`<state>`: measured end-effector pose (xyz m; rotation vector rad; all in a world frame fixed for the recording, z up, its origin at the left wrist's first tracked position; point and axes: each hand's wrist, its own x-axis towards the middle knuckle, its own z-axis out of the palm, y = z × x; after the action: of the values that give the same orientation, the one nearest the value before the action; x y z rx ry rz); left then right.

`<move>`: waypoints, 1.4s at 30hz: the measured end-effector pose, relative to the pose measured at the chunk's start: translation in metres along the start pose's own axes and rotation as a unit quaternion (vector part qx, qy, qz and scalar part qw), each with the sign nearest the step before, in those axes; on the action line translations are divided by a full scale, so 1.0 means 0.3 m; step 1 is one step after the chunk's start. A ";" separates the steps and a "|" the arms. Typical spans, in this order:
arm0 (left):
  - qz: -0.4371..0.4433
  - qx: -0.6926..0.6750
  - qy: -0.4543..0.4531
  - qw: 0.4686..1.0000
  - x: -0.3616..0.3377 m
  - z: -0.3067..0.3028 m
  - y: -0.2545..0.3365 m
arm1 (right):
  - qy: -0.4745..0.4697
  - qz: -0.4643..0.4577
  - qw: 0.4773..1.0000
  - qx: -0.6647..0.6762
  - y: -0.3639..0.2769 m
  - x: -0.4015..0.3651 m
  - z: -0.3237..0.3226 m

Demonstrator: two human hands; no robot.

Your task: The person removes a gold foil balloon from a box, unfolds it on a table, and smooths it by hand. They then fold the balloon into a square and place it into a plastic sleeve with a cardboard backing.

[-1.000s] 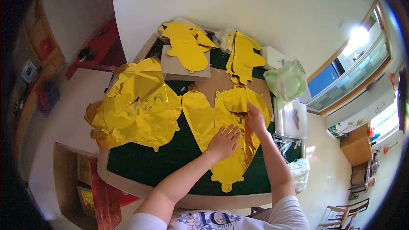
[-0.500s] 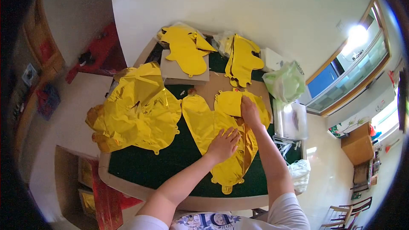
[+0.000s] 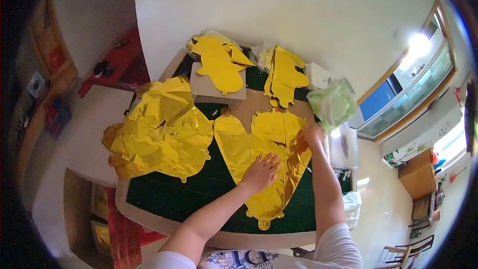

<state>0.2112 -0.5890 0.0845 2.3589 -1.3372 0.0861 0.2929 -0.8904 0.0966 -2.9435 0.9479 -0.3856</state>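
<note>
A flat, uninflated gold foil balloon (image 3: 266, 142) with small tabs along its edge lies in front of me on the green table top (image 3: 199, 197). My left hand (image 3: 260, 173) rests palm down on its middle, fingers spread. At the balloon's upper right edge is my right hand (image 3: 314, 134), touching or very near the foil; its fingers are blurred and partly hidden. Creases and a brownish, shiny patch mark the foil beside it. To the left lies a large crumpled pile of gold foil (image 3: 169, 129), apart from both hands.
Flat yellow-gold cut shapes (image 3: 219, 67) lie on a grey box (image 3: 214, 89) at the back, with another stack (image 3: 286, 77) to their right. A pale green plastic bag (image 3: 334, 104) and a clear plastic container (image 3: 344, 148) stand at the right edge. A white bag (image 3: 351, 209) sits below.
My right hand has moved right and down from the folded upper flap to the balloon's right edge. The flap now lies unfolded and the upper part is flatter. My left hand stays in place.
</note>
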 end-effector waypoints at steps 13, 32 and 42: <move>0.003 -0.001 0.006 1.000 -0.001 0.018 -0.001 | -0.071 0.056 0.994 0.054 0.026 0.033 -0.009; -0.019 -0.005 -0.044 0.999 0.001 -0.001 0.004 | 0.045 -0.287 0.931 0.222 -0.086 -0.225 -0.005; -0.023 -0.018 -0.065 0.997 0.006 -0.031 0.010 | -0.030 -0.255 0.921 0.294 -0.135 -0.272 -0.048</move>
<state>0.2111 -0.5880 0.0944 2.3986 -1.3300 -0.1075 0.2485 -0.8097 0.0963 -2.5570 0.0068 -0.4817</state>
